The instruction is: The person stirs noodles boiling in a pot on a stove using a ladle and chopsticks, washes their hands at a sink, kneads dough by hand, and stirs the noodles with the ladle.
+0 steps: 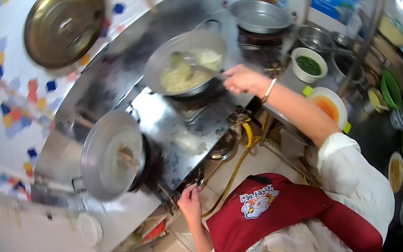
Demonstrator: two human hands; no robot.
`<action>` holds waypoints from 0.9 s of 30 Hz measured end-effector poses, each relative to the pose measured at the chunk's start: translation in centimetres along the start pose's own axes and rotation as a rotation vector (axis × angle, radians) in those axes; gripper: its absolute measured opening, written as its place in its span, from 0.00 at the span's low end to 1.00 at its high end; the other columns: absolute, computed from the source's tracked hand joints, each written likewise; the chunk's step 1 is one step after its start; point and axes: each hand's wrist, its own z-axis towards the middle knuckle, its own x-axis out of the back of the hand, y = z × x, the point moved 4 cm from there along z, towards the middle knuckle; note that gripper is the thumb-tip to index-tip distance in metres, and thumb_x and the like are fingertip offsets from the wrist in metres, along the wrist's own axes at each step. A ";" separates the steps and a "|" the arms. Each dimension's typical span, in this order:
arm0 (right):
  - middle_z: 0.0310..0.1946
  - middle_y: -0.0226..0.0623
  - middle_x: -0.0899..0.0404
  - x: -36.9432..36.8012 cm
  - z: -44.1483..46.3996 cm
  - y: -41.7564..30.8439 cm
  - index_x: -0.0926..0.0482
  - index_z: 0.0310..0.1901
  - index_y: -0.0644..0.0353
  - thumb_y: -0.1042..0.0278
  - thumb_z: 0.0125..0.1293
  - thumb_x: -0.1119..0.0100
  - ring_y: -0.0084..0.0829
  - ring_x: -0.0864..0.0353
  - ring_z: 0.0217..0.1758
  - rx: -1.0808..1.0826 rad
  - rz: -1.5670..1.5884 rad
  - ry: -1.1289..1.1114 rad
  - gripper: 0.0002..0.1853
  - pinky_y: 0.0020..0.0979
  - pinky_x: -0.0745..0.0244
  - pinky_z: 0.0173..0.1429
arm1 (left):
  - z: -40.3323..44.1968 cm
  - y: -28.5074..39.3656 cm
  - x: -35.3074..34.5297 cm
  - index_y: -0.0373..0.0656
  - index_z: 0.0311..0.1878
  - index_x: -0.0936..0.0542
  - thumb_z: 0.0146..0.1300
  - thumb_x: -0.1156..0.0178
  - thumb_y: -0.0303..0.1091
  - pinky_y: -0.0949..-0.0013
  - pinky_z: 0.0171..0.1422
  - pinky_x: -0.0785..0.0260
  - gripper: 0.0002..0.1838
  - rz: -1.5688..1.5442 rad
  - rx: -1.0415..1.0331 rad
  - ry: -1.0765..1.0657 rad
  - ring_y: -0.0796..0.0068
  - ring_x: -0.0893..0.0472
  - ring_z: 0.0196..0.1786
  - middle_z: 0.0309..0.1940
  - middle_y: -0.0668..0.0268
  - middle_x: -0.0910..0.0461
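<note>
My right hand (pixel 242 80) is closed around the handle of a ladle (pixel 197 65). The ladle's bowl reaches into a wok (pixel 150 71) at the centre, over pale food (pixel 181 79) that looks like noodles, with a whiter lump beside it. Lower down, at the stove's front edge, my left hand (pixel 190 200) has its fingers curled together, close to the burner fittings (pixel 169 196). Whether it grips anything there I cannot make out. To the left of it, a second wok (pixel 94 165) sits tilted in view, with a brownish utensil or food (pixel 127 158) inside.
A shallow metal pan (pixel 261 17) stands on the back right burner. On the right are a bowl of chopped greens (pixel 309 64) and a white dish with orange liquid (pixel 324 106). A large round lid (pixel 65 25) is at the tiled wall. A yellow hose (pixel 230 177) runs below the stove.
</note>
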 end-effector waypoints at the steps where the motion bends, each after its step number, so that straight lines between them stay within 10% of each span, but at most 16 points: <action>1: 0.16 0.30 0.34 0.3 -0.6 0.7 0.27 0.55 0.65 0.79 0.59 0.47 0.17 0.35 0.15 0.026 -0.056 -0.075 0.19 0.21 0.41 0.15 | 0.3 -0.6 -0.2 0.30 0.42 0.19 0.64 0.44 0.23 0.75 0.46 0.27 0.08 -0.027 0.019 -0.014 0.76 0.18 0.39 0.34 0.59 0.16; 4: 0.25 0.40 0.23 0.9 -2.4 3.3 0.31 0.60 0.63 0.74 0.59 0.47 0.28 0.24 0.23 0.700 -0.679 0.188 0.24 0.32 0.26 0.33 | 1.1 -1.3 -1.2 0.30 0.43 0.20 0.64 0.45 0.22 0.75 0.46 0.27 0.08 -0.093 0.064 -0.047 0.77 0.19 0.38 0.35 0.61 0.17; 7: 0.39 0.51 0.23 1.3 -5.3 5.5 0.36 0.66 0.55 0.74 0.58 0.45 0.50 0.22 0.40 0.767 -0.765 0.326 0.31 0.41 0.25 0.45 | 1.7 -1.5 -2.1 0.30 0.42 0.20 0.65 0.46 0.21 0.76 0.46 0.28 0.07 -0.059 0.073 -0.098 0.78 0.20 0.37 0.34 0.62 0.17; 18: 0.38 0.48 0.30 2.9 -7.5 10.1 0.41 0.68 0.54 0.75 0.61 0.50 0.48 0.22 0.34 0.617 -0.977 0.263 0.32 0.44 0.25 0.37 | 5.9 2.1 -7.6 0.30 0.44 0.21 0.65 0.46 0.22 0.75 0.47 0.30 0.08 -0.051 0.023 -0.266 0.79 0.21 0.38 0.34 0.62 0.17; 21: 0.39 0.50 0.28 3.9 -6.7 8.8 0.39 0.68 0.55 0.74 0.61 0.48 0.49 0.23 0.34 0.693 -0.703 0.215 0.31 0.44 0.25 0.38 | 6.1 2.5 -8.9 0.30 0.43 0.21 0.65 0.46 0.22 0.75 0.47 0.30 0.08 0.000 0.048 -0.272 0.79 0.21 0.38 0.34 0.62 0.17; 27: 0.28 0.26 0.29 9.8 -5.4 4.3 0.43 0.71 0.55 0.79 0.65 0.49 0.12 0.34 0.21 0.366 0.507 -0.009 0.32 0.16 0.34 0.21 | 5.7 3.6 -11.1 0.31 0.44 0.21 0.66 0.46 0.23 0.75 0.47 0.30 0.08 0.016 0.101 -0.231 0.80 0.21 0.37 0.34 0.63 0.17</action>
